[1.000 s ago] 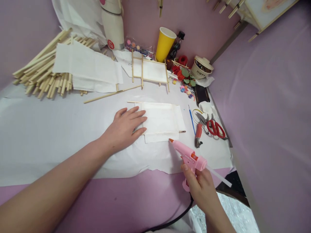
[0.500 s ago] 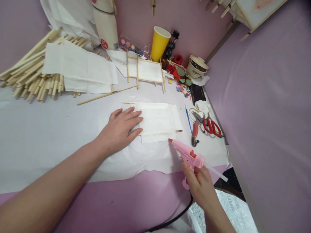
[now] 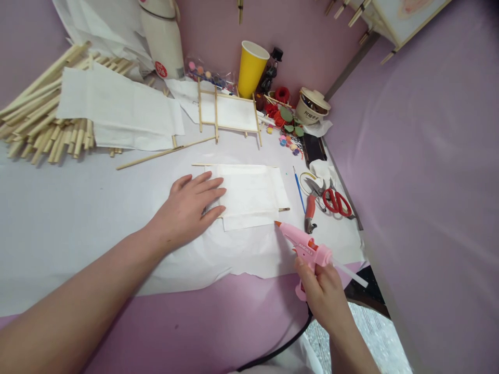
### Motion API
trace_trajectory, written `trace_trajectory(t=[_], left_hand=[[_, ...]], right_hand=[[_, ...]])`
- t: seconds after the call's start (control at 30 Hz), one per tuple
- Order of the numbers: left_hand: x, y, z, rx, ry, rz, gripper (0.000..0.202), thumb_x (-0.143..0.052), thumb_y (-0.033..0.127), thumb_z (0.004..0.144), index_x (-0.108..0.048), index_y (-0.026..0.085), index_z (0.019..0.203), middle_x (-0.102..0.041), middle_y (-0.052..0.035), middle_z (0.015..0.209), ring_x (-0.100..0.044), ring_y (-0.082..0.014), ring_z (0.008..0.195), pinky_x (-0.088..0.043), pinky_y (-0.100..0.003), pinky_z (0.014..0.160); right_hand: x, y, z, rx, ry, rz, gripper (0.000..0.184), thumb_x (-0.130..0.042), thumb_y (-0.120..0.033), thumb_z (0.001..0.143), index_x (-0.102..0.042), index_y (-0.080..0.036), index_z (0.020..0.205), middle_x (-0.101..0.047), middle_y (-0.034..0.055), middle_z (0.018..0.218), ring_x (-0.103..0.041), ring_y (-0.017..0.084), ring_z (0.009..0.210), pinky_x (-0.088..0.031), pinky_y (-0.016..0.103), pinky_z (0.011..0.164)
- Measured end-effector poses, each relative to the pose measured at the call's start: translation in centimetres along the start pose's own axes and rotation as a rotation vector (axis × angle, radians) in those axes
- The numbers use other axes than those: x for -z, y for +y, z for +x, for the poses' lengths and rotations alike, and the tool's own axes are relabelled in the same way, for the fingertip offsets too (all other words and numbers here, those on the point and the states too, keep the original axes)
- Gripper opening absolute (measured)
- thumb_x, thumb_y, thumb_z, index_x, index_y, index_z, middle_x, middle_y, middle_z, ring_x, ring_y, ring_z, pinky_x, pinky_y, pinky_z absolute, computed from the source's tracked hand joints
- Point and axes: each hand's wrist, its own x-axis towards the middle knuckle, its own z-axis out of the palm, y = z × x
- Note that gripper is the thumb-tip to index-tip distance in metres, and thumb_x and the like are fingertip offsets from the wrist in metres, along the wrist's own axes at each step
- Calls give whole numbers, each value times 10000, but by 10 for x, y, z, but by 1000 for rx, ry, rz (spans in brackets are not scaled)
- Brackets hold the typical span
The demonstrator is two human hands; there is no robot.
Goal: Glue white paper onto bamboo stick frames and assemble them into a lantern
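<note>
Paper (image 3: 251, 195) lies under left hand (image 3: 186, 209) (glue gun (image 3: 307, 250) beside).

At the back of my view I see a yellow cup (image 3: 251, 70) just behind a small paper-covered wooden frame (image 3: 228, 111), a heap of wooden sticks (image 3: 35, 124) at far left, and red scissors (image 3: 336, 201), pliers (image 3: 310, 213) and a blue brush (image 3: 299, 183) lying close together at right.

Bright, even, diffuse light fills the frame, with no hard glare; only a soft shadow sits under the left hand (image 3: 187, 208) at centre; focus stays sharp mid-frame; wide-angle distortion bends the edges and stretches the lower-left forearm.
</note>
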Motion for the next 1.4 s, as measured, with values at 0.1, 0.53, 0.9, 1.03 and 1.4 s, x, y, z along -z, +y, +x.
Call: trace_trajectory(t=[0.1,0.53,0.9,1.03,1.4], left_hand=[[1,1,0,4,-2,-6,372,-408,428,957,-599,276,1238,-495,0,1465,-331,-247,1429,-190,-485,1169],[2,0,1,14,-11,-28,378,-410,425,949,-606,280,1238,-494,-13,1466,-337,-268,1425,-196,-500,1166],[1,0,0,8,-10,-2,366,-405,423,956,-601,275,1227,-497,-13,1464,-336,-245,1426,-192,-480,1165],[1,0,0,5,-8,1,368,-404,429,957,-597,277,1231,-494,-10,1466,-333,-242,1428,-191,-477,1164],[0,0,1,1,-3,-11,369,-406,428,954,-594,282,1236,-496,-6,1465,-329,-246,1430,-187,-481,1165]], right_hand=[[2,-3,0,-25,2,8,365,-409,-461,964,-529,-213,725,-541,13,619,-482,188,607,-390,318,599],[5,-18,13,-53,25,15,423,-415,-519,944,-497,-218,659,-538,15,581,-515,214,680,-373,317,655],[5,-19,16,-46,-8,32,434,-398,-497,949,-396,-230,607,-469,-10,500,-478,204,634,-333,318,646],[7,-20,14,-52,-19,26,439,-393,-489,956,-404,-233,600,-484,-6,498,-488,207,630,-333,316,633],[6,-16,12,-31,-18,-22,416,-382,-481,961,-440,-228,636,-515,7,527,-507,210,660,-352,319,655]])
